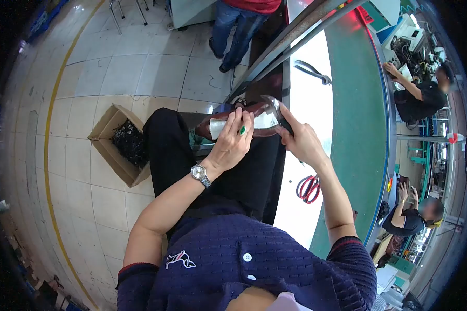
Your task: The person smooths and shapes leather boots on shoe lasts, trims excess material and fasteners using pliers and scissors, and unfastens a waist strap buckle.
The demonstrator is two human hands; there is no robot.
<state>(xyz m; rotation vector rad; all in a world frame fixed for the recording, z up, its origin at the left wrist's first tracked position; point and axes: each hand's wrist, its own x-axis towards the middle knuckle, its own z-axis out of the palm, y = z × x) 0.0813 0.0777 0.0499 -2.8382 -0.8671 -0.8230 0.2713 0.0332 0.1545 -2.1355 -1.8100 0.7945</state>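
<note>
At the bottom centre of the frame is the wearer's navy shirt (213, 259), with two white buttons and a small stitched emblem. Above it, black trousers (163, 150) cover the spread legs. A watch (197, 172) circles the left wrist. The left hand (228, 145), with a green ring (242, 130), lies just above the middle of the frame, its grip clamped over a brown shoe (264, 123) with a white strip along its upward face. The shoe lies crosswise above the lap. To its right, the right hand (305, 145) has its grip wrapped tightly around a dark metal tool (280, 115), whose head is at the shoe's right end. Right of the lap runs a table (355, 103), white along the near edge and green beyond; on the white part are red-handled scissors (309, 189) and, higher up, black pliers (312, 71). Left of the legs, an open box (109, 158) of black scraps (127, 142) sits on the tiled floor (117, 75). A person in jeans (238, 31) stands at the top; two people in black (419, 98) are at far right.
</note>
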